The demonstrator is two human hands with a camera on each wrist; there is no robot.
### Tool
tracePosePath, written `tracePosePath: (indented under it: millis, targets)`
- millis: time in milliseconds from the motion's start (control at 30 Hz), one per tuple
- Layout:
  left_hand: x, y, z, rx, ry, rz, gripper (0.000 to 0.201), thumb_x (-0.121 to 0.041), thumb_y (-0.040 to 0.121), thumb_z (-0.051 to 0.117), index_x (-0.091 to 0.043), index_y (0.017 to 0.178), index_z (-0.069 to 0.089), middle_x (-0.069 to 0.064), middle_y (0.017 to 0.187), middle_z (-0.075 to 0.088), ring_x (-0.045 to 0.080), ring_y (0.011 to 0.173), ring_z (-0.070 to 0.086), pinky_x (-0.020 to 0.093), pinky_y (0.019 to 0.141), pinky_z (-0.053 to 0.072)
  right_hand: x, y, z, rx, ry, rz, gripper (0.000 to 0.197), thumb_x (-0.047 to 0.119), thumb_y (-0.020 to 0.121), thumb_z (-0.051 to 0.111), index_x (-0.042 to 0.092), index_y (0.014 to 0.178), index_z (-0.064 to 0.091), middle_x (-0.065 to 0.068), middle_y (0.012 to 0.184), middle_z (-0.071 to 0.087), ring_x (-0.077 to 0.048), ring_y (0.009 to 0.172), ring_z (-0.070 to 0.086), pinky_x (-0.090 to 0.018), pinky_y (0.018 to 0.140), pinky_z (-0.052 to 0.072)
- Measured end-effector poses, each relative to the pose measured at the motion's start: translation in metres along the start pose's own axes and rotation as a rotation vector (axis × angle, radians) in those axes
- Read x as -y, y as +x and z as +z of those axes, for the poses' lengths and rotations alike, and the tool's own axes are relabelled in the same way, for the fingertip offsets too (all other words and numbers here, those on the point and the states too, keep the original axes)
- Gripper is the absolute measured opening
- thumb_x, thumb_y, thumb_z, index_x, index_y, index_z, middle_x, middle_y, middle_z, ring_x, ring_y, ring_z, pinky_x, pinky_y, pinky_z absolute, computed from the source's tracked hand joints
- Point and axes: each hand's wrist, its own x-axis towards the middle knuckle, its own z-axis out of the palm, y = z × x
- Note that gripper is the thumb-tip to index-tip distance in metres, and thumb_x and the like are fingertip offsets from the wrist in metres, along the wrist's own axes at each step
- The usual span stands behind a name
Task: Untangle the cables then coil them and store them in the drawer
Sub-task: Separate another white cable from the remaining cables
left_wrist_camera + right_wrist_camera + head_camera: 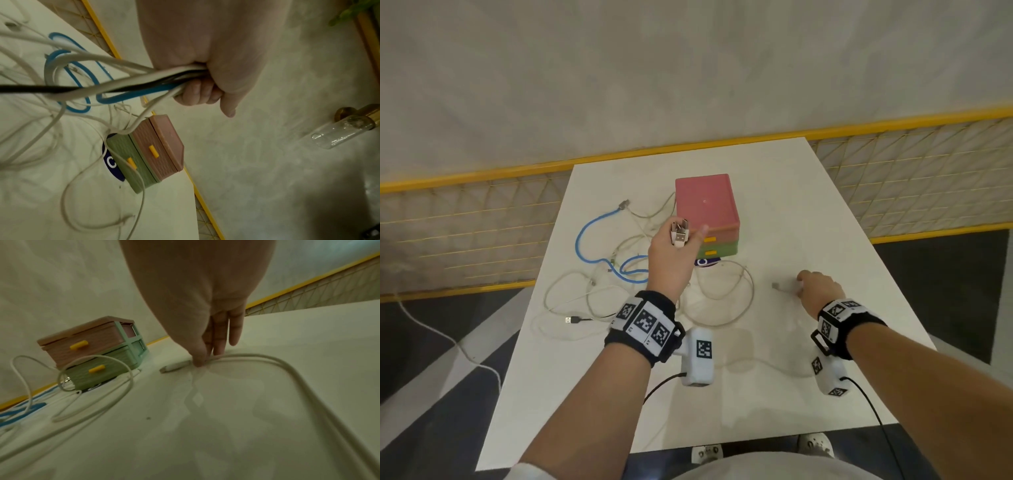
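Observation:
My left hand [675, 254] is raised over the table and grips a bundle of cables [131, 81], white, black and blue, with several USB plugs [680, 233] sticking up out of the fist. The rest of the tangle [619, 274] trails on the table below, including a blue cable [589, 236]. My right hand [816, 286] is down on the table to the right and pinches a white cable [267, 358] just behind its plug [174, 366]. A small drawer unit [707, 214] with a pink drawer [86, 344] over a green drawer [100, 369], both closed, stands behind the tangle.
The white table [808, 212] has bare surface to the right of the drawer unit and near its front edge. A black USB plug [569, 320] lies at the left. A yellow-framed mesh fence [482, 219] runs behind the table. A white cord [448, 339] crosses the floor at left.

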Motion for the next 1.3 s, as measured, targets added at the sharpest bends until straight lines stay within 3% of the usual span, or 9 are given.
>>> tracePosePath:
  millis: [133, 233, 367, 533, 800, 900, 1033, 1200, 1300]
  targets:
    - [-0.002, -0.004, 0.004, -0.013, -0.070, -0.033, 0.027, -0.027, 0.089, 0.069, -0.028, 0.072, 0.049, -0.024, 0.057, 0.051, -0.007, 0.056, 0.047, 0.005, 0.054, 0.035, 0.017, -0.003, -0.007, -0.133, 0.368, -0.040, 0.021, 0.015, 0.097, 0.044, 0.002, 0.105, 0.058, -0.016, 0.109, 0.050, -0.031, 0.075, 0.058, -0.033, 0.073, 0.049]
    - [-0.004, -0.004, 0.007, 0.011, -0.083, -0.093, 0.015, -0.032, 0.089, 0.067, -0.023, 0.082, 0.059, -0.018, 0.070, 0.058, -0.012, 0.058, 0.054, 0.005, 0.053, 0.039, 0.048, -0.018, -0.035, -0.184, 0.842, -0.189, 0.011, 0.015, 0.096, 0.049, 0.007, 0.097, 0.056, -0.009, 0.092, 0.057, -0.019, 0.061, 0.067, -0.021, 0.058, 0.052]
    - [-0.012, -0.005, 0.016, 0.105, -0.045, -0.093, 0.012, -0.038, 0.090, 0.065, -0.030, 0.099, 0.066, -0.013, 0.086, 0.068, -0.004, 0.070, 0.063, 0.012, 0.058, 0.047, 0.097, -0.051, -0.071, -0.106, 1.191, -0.471, 0.009, 0.009, 0.098, 0.045, 0.006, 0.097, 0.053, -0.008, 0.071, 0.056, -0.022, 0.056, 0.060, -0.030, 0.059, 0.055]
    - [-0.028, -0.004, 0.016, 0.095, -0.165, -0.104, 0.023, -0.039, 0.089, 0.065, -0.016, 0.084, 0.063, 0.005, 0.071, 0.064, 0.017, 0.062, 0.061, 0.038, 0.064, 0.053, 0.116, -0.073, -0.077, -0.040, 1.202, -0.658, 0.021, 0.009, 0.100, 0.040, 0.011, 0.110, 0.058, -0.009, 0.065, 0.045, -0.022, 0.054, 0.041, -0.028, 0.049, 0.046]
    - [-0.052, 0.022, -0.040, -0.186, -0.477, -0.155, 0.019, -0.026, 0.089, 0.068, -0.022, 0.082, 0.052, -0.005, 0.061, 0.050, 0.005, 0.049, 0.044, 0.019, 0.051, 0.036, 0.060, -0.070, -0.070, 0.011, 0.830, -0.542, 0.027, 0.019, 0.098, 0.046, 0.010, 0.078, 0.063, 0.000, 0.062, 0.036, -0.003, 0.051, 0.034, -0.010, 0.051, 0.031]
    - [-0.049, 0.016, -0.039, -0.111, -0.420, -0.145, 0.022, -0.028, 0.085, 0.074, -0.020, 0.087, 0.054, -0.001, 0.071, 0.059, 0.010, 0.061, 0.055, 0.021, 0.068, 0.046, 0.065, -0.067, -0.077, -0.078, 0.773, -0.551, 0.028, 0.025, 0.097, 0.049, 0.018, 0.073, 0.063, -0.002, 0.060, 0.038, -0.011, 0.058, 0.035, -0.021, 0.056, 0.031]
    - [-0.045, 0.007, -0.028, 0.123, -0.300, -0.144, 0.019, -0.026, 0.086, 0.072, -0.019, 0.093, 0.056, -0.014, 0.048, 0.043, 0.007, 0.039, 0.033, 0.022, 0.044, 0.032, 0.076, -0.068, -0.084, -0.120, 0.776, -0.586, 0.028, 0.025, 0.096, 0.051, 0.015, 0.074, 0.065, 0.004, 0.054, 0.036, -0.007, 0.049, 0.029, -0.019, 0.049, 0.027]
    - [-0.032, -0.012, -0.008, 0.488, 0.157, -0.026, 0.016, -0.037, 0.087, 0.068, -0.024, 0.096, 0.068, -0.016, 0.070, 0.058, -0.004, 0.054, 0.051, 0.010, 0.048, 0.035, 0.091, -0.082, -0.102, -0.130, 0.859, -0.662, 0.028, 0.008, 0.097, 0.049, 0.018, 0.073, 0.060, 0.022, 0.046, 0.051, 0.003, 0.047, 0.046, -0.008, 0.052, 0.033]
    - [-0.023, -0.013, -0.004, 0.425, 0.190, -0.068, 0.018, -0.044, 0.086, 0.067, -0.029, 0.080, 0.061, -0.014, 0.068, 0.057, 0.004, 0.060, 0.053, 0.016, 0.055, 0.039, 0.091, -0.079, -0.104, -0.120, 0.894, -0.696, 0.027, 0.010, 0.097, 0.049, 0.019, 0.075, 0.062, 0.022, 0.052, 0.056, 0.003, 0.052, 0.049, -0.007, 0.058, 0.035]
